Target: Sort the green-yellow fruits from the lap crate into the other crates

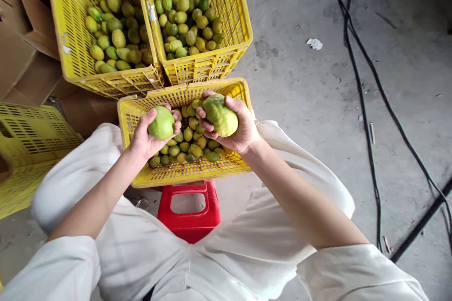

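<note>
Both forearms reach forward from the white sleeves (61, 268) and converge over the near crate (190, 178), wrists roughly level with each other. Left hand (141, 138): fingers (177, 127) clamped on a smooth green fruit (161, 123), curled around its right side, thumb along its upper left. Right hand (247, 127): fingers (206, 126) clamped on a larger, bumpy yellow-green fruit (221, 115), wrapped round its left side, thumb at its upper right. The two fruits are held apart, above the loose fruit (195, 149) in the crate. Near crate lies between the knees; red stool (189, 225) shows below its near rim. Beyond, side by side: left rear crate (67, 19) and right rear crate (237, 9), both part filled.
</note>
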A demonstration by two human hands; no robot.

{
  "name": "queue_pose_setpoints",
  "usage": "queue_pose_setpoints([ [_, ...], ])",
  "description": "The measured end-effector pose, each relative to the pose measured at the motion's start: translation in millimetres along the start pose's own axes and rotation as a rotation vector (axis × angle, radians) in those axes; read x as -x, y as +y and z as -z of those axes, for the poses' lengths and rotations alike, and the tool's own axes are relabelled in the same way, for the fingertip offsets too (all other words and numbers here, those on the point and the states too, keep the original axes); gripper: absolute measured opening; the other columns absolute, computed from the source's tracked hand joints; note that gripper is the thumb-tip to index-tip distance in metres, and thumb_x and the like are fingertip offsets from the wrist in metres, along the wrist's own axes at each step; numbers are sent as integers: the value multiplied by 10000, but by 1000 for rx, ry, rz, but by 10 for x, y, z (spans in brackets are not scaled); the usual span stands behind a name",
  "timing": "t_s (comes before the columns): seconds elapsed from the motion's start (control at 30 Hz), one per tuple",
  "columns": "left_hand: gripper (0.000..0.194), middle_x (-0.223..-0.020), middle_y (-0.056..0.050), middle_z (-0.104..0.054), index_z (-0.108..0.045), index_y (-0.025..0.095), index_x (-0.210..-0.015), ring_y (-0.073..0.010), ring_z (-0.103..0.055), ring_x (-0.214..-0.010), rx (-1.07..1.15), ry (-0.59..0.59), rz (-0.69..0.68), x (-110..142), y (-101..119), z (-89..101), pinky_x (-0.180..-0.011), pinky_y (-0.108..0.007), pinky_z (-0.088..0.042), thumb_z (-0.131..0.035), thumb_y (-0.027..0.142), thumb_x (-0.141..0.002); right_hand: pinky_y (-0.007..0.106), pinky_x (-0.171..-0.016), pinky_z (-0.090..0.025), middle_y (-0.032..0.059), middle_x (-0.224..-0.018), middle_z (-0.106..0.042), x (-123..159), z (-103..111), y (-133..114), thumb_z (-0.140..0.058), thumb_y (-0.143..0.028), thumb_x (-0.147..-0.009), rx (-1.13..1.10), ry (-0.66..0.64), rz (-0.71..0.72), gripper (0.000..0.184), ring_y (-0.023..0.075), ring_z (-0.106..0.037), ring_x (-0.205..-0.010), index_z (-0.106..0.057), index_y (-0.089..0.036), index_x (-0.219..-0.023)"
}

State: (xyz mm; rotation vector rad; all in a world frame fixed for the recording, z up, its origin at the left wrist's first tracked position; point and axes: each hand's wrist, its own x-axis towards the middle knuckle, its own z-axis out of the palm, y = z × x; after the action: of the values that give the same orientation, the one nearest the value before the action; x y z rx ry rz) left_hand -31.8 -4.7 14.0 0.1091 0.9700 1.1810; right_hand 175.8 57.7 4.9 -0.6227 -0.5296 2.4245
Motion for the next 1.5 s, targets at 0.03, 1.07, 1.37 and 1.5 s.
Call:
queue_pose_setpoints([
  [0.03, 232, -806, -32, -684, -609, 208, -911, -145, -678, -666, 7, -11, 3, -1, 1, 4, -641, -233, -590, -749, 338, -780, 188, -506, -496, -10, -901, -688, 0, 12, 5, -696, -485, -890, -20, -20, -5, 352, 121, -639, -666, -586, -258, -1136],
  [1.07, 393, -1030, -76, -754, -625, 210, -1272, -239, -744, -1014, 1, 96, -28, 2, 52, -53, -858, -347, -622, -552, 222, -886, 348, -698, -662, 36, -1027, -741, 6, -19, -37, -638, -361, -899, 6, 151, -66, 371, 220, -745, -881, -608, -251, -1252],
  [1.37, 341, -937, -28, -719, -657, 232, -1040, -141, -687, -724, -38, 8, -7, -14, 8, 19, -544, -183, -514, -812, 237, -736, 176, -461, -511, -24, -846, -691, -34, 37, 84, -855, -337, -755, -30, 139, -65, 417, 121, -666, -645, -621, -241, -1088],
  [1.5, 239, -1026, -81, -746, -652, 204, -1111, -196, -725, -879, 2, 113, -50, -14, 19, -51, -747, -273, -583, -636, 308, -897, 295, -617, -623, 38, -966, -745, -40, 45, 57, -717, -413, -865, -20, 176, -58, 310, 206, -738, -814, -629, -247, -1111],
])
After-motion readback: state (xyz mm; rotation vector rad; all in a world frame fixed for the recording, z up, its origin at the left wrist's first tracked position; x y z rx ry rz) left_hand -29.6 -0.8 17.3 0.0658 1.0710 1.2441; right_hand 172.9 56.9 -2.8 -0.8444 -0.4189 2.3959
